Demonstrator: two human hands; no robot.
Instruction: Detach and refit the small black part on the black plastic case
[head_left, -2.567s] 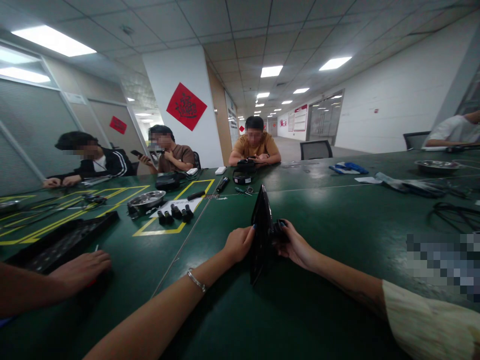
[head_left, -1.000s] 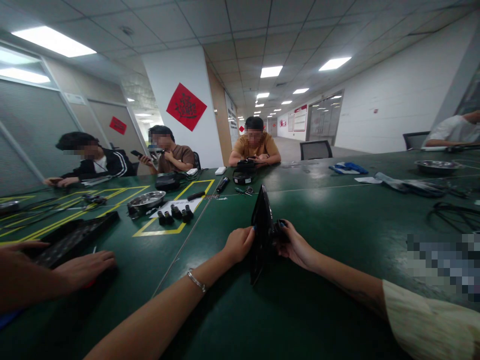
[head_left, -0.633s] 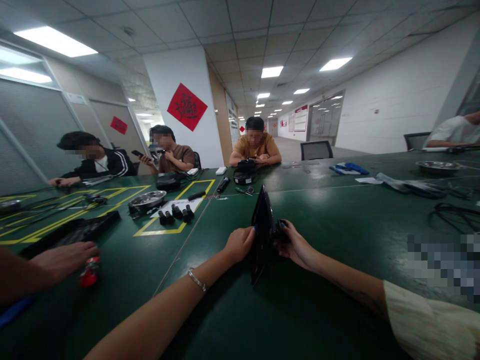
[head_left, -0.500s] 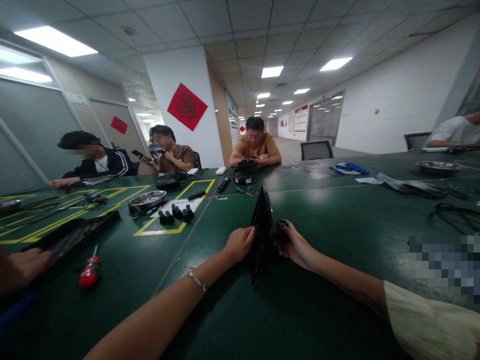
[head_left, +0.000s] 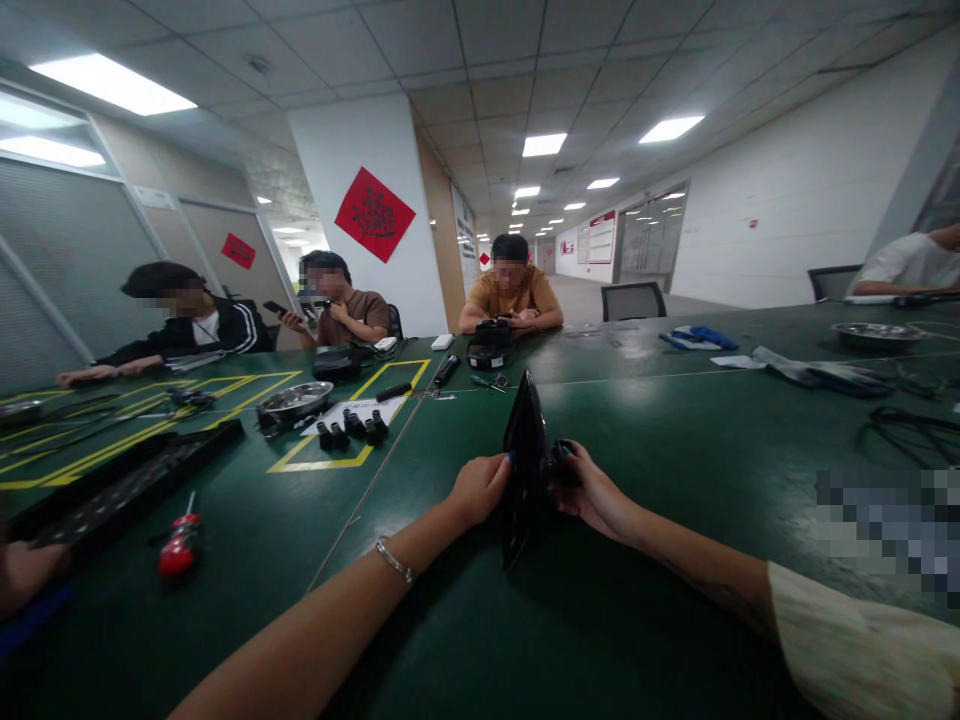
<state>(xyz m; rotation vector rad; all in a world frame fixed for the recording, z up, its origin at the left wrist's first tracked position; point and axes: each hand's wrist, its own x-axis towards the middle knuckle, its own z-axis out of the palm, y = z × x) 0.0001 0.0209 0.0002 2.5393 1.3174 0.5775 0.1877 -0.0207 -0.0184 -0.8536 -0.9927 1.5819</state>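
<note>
A thin, glossy black panel [head_left: 526, 465] stands nearly upright, almost edge-on to me, above the green table. My left hand [head_left: 480, 488] is closed on its left side, with the thumb against the face and the other fingers mostly hidden. On the panel's right side is a small dark rounded part [head_left: 562, 464], and my right hand [head_left: 595, 497] has its fingers wrapped round it. Whether that part is fixed to the panel or only pressed against it, I cannot tell.
A red-handled screwdriver [head_left: 180, 545] lies left of my forearm, near a long black tray [head_left: 135, 475] and a co-worker's hand [head_left: 34, 572]. Several black cylindrical parts [head_left: 352, 428] stand by a metal bowl [head_left: 298, 397]. Cables [head_left: 911, 437] lie at the right.
At the lower left, the co-worker's hand has moved down and left along the tray. The far-left person's arm reaches further left. My hands and the panel stay practically still.
</note>
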